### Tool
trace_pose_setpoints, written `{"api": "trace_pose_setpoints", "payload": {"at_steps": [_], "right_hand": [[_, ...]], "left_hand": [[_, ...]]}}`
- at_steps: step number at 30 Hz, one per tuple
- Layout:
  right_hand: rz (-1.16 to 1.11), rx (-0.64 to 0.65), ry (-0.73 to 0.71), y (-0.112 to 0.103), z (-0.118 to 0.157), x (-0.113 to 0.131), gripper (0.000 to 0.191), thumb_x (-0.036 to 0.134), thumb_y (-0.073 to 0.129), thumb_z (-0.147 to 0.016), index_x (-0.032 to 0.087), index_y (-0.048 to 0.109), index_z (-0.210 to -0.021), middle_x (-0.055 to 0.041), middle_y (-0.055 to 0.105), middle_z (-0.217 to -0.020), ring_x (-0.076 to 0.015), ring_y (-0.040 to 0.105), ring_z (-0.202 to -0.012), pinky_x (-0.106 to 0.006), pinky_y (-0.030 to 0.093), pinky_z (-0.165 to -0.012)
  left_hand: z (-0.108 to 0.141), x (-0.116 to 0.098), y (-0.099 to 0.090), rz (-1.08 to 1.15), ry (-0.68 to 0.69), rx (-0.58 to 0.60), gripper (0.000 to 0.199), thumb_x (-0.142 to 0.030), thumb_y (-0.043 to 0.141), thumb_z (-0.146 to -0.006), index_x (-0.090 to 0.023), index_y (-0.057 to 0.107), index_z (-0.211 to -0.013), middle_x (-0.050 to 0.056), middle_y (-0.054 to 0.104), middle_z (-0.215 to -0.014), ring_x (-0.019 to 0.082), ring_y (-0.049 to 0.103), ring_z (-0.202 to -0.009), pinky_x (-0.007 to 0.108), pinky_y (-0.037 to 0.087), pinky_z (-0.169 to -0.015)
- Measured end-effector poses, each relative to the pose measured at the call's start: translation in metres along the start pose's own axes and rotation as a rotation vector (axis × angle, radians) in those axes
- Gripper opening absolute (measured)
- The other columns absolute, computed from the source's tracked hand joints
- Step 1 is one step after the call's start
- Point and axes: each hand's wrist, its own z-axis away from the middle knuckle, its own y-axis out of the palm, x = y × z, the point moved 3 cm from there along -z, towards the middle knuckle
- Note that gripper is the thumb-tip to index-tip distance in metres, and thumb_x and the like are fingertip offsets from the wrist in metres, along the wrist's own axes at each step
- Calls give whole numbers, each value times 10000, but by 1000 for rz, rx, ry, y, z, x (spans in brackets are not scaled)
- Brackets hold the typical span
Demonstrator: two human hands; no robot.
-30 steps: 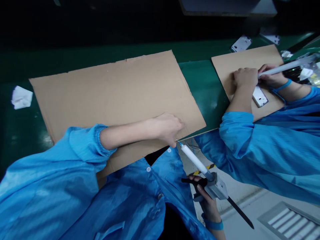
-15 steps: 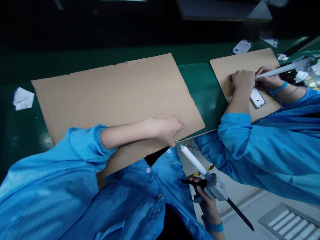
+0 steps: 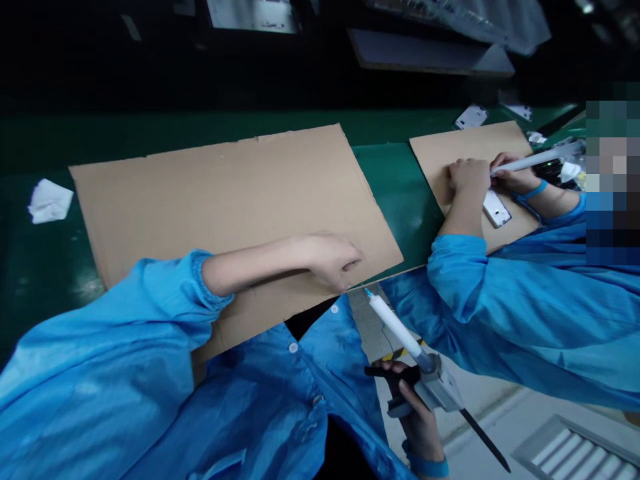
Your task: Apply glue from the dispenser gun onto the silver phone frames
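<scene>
My right hand is wrapped around the black handle and trigger of a caulking gun. The gun holds a long white cartridge with a small blue needle tip, pointing up and left, just off the bench edge. My left hand rests over the lower right of a large cardboard sheet, fingers curled in and thumb at the sheet's front edge. Whatever the left fingertips pinch, if anything, is too small to make out. A narrow gap separates them from the needle tip.
On the right, a co-worker's hands work with a white cartridge over a phone-like white part on another cardboard sheet. Crumpled white tissue lies left on the green bench. A shelf board hangs behind.
The needle tip was at my left thumb and is now a little apart, to the right. My left fingers have curled in more. The view has shifted slightly.
</scene>
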Motion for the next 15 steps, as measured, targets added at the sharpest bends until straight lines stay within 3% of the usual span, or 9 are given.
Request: {"api": "trace_pose_setpoints", "payload": {"at_steps": [2,8,11,13,15], "right_hand": [[-13,-26,2,1,-1,0,156,362,732,-884,356,855,-979,-71,827,-1110,-349,755,-1240,-477,620,-959],[-4,-19,-39,10,-3,10,148,378,726,-880,343,827,-982,-74,821,-1027,-369,752,-1245,-493,633,-948],[-60,-38,-19,10,-4,7,95,350,736,-890,302,814,-866,-71,821,-1032,-358,749,-1262,-461,637,-944],[-61,-54,-30,5,-6,3,172,349,719,-914,258,773,-779,-76,823,-1075,-353,749,-1276,-452,642,-957],[79,-37,-100,-1,-10,-2,298,394,671,-960,216,721,-727,-94,823,-1119,-345,762,-1266,-435,647,-955]], "left_hand": [[-1,2,-1,4,0,0,296,-445,862,-876,-241,692,-1006,49,775,-1023,238,637,-856,351,363,-685],[-17,7,-1,-42,-38,-18,354,-509,942,-845,-239,732,-934,54,780,-944,255,665,-864,352,370,-677],[-25,8,-2,-21,-78,0,327,-484,959,-831,-230,766,-903,54,791,-900,257,682,-834,351,401,-684],[-28,7,-2,17,-110,47,312,-464,969,-820,-221,782,-880,45,781,-821,252,683,-774,349,428,-686],[-28,5,-2,45,-131,92,281,-444,954,-836,-212,796,-853,36,761,-743,246,679,-714,349,454,-687]]}}
